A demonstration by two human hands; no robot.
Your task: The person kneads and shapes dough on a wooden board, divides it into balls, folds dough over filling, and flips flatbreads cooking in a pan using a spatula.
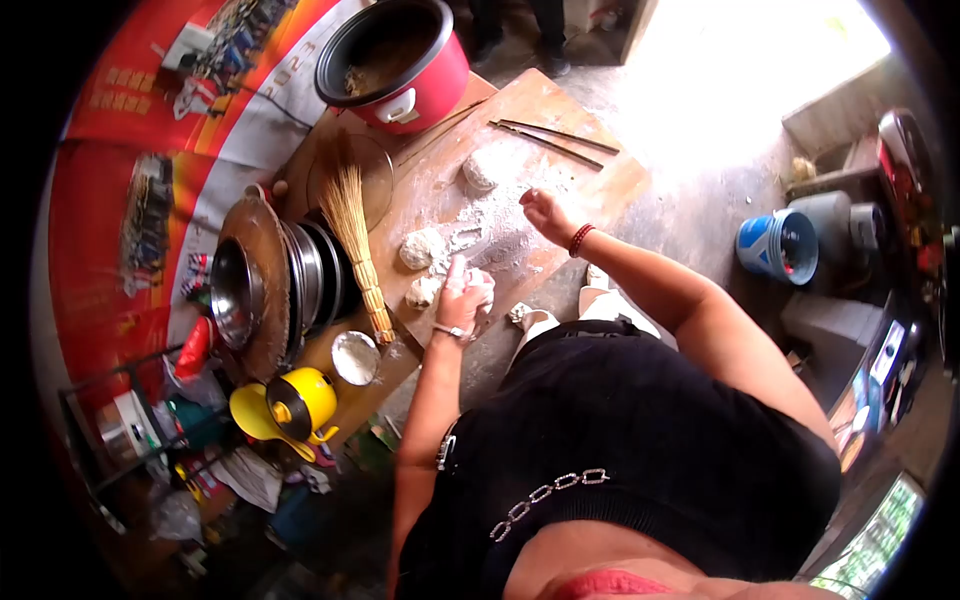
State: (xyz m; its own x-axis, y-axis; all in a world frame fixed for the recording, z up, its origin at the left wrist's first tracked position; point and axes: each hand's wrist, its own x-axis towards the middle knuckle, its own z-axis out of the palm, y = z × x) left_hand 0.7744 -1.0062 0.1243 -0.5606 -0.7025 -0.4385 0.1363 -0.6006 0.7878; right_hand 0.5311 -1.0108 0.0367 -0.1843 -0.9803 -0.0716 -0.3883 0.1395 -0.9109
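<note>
My left hand (462, 298), with a band at its wrist, is closed around a whitish lump of dough (487, 286) at the near edge of the floured board. Two more dough lumps lie close by: one ball (423, 249) beyond my fingers and a smaller piece (422, 292) to their left. A round dough ball (481, 170) rests farther back on the board (603, 205). Over the floury patch, my right hand (548, 214), wearing a red bead bracelet, has its fingers curled together; whatever may be in them is hidden.
Chopsticks (555, 138) lie at the board's far side, beyond the dough. A red cooker pot (430, 90) stands at the back left. Left of the board are a straw brush (357, 240), a bowl of white powder (356, 358) and a yellow kettle (303, 402). A blue bucket (768, 246) sits right.
</note>
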